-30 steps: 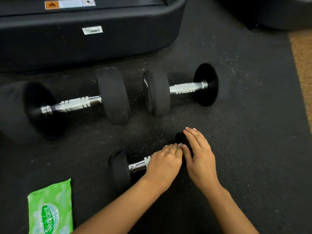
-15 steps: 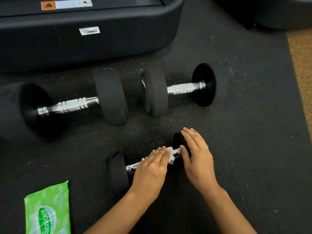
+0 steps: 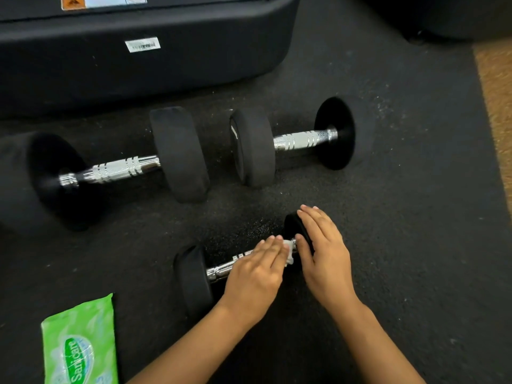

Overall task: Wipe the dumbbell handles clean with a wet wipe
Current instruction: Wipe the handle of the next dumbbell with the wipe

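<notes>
The left hand (image 3: 253,273) presses a white wet wipe (image 3: 289,252) on the small dumbbell's handle (image 3: 224,268), fingers nearly straight. Just right of that grip, the right hand (image 3: 322,253) lies flat-fingered over the end weight (image 3: 293,227).

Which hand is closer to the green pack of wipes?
Left. The left hand lies on the small dumbbell's handle, up and right of the green pack. The right hand rests on that dumbbell's far weight, farther right.

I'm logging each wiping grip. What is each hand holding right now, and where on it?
The left hand presses a white wipe over the small dumbbell's handle. The right hand rests on its right end weight.
</notes>
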{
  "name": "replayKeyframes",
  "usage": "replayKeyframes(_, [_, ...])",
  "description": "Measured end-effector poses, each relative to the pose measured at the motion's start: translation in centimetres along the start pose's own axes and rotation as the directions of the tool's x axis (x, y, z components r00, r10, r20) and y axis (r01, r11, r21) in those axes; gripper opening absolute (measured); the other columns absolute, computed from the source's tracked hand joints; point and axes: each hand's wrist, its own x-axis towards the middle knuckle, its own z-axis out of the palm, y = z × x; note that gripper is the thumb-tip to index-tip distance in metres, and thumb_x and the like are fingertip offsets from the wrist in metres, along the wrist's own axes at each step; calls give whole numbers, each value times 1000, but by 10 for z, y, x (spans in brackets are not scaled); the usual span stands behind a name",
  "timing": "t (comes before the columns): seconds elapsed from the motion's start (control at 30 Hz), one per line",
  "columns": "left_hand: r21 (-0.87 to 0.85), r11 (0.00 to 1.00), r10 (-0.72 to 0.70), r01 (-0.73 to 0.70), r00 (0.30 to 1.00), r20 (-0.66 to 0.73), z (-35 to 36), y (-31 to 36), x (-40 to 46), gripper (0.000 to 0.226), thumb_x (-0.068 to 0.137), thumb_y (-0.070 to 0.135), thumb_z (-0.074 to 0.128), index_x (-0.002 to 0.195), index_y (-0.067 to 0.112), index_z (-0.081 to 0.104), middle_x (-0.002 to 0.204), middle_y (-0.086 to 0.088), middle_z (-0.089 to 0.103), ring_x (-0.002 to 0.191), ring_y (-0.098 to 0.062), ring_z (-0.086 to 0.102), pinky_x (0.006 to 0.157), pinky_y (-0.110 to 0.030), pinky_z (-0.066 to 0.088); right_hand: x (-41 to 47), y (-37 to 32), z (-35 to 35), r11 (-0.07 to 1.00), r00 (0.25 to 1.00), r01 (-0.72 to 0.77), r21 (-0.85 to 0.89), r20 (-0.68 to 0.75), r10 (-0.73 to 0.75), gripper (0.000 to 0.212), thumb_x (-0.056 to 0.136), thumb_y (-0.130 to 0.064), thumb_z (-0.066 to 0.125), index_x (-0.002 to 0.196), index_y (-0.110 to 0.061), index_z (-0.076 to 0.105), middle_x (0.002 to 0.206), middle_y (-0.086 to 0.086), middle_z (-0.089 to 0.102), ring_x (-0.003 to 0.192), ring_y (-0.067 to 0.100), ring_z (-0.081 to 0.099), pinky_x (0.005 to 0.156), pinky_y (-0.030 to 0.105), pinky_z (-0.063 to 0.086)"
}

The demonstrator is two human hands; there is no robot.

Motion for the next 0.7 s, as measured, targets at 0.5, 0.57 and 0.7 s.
replayKeyframes(0.5, [-258, 702, -350, 663, 638, 686, -15, -29, 79, 44, 91, 37, 57, 57, 8, 57, 54, -2, 44, 55, -17, 45, 50, -28, 32, 2, -3, -2, 1000, 1000, -7, -20, 5, 7, 43, 89, -11, 59, 131, -12, 51, 137, -1, 49, 130, -1, 24, 108, 27, 24])
replayKeyframes(0.57, [-248, 743, -361, 621, 685, 633, -14, -22, 72, 40, 92, 36, 55, 60, 13, 60, 58, -3, 52, 58, -18, 51, 55, -30, 40, 2, -2, -1, 1000, 1000, -2, -23, -1, 2, 40, 90, -14, 56, 131, -12, 52, 137, -1, 49, 130, 0, 25, 108, 27, 25])
replayKeyframes(0.7, [-186, 929, -266, 320, 926, 267, -7, -2, 38, 26, 91, 30, 47, 96, 19, 70, 94, -4, 71, 86, -24, 67, 73, -38, 54, 2, -3, 0, 1000, 1000, 5, -24, -18, -6, 42, 89, -19, 49, 129, -10, 52, 135, 1, 51, 130, 2, 27, 107, 29, 27])
